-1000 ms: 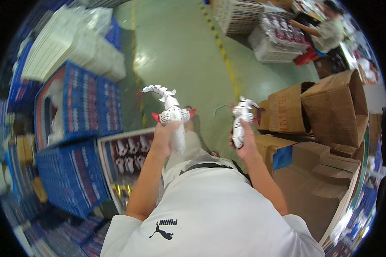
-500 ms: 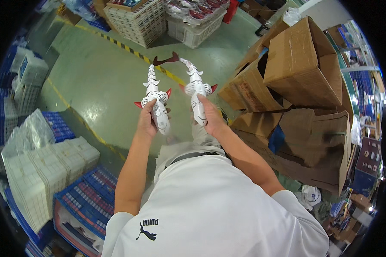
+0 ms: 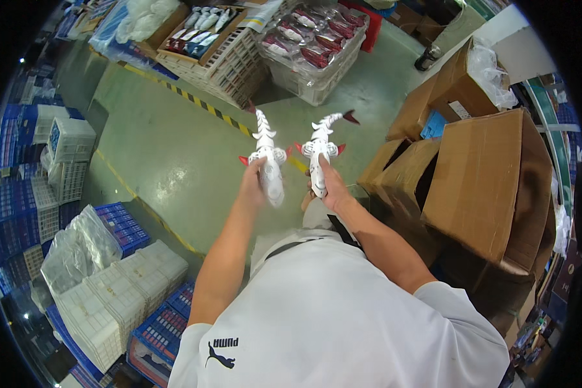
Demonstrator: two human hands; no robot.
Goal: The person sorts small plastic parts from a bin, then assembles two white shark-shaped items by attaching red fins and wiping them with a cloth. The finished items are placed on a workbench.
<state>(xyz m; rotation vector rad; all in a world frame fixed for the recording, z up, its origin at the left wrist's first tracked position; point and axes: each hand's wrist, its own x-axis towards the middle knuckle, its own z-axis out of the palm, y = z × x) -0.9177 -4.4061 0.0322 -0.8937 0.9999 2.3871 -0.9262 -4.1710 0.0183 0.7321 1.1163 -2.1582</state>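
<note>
My left hand is closed around the side of a white jointed toy fish with red side fins and a dark red tail. Its segmented tail points away from me and bends slightly left. In my right hand is a second toy fish of the same kind, gripped along its body. That one's tail curves to the right and ends in a dark forked fin. Both toys are held side by side above the floor, apart from each other. Some fingers of each hand are hidden behind the toys.
Ahead stands a white crate of bagged red toys, beside a crate topped with a tray of toys. Large cardboard boxes crowd the right. White crates and blue bins line the left. Yellow-black tape marks the floor.
The right toy's tail has swung from bending left to bending right; the left toy's tail now leans left. Both hands still hold their toys. The view has shifted, showing more of the crates ahead.
</note>
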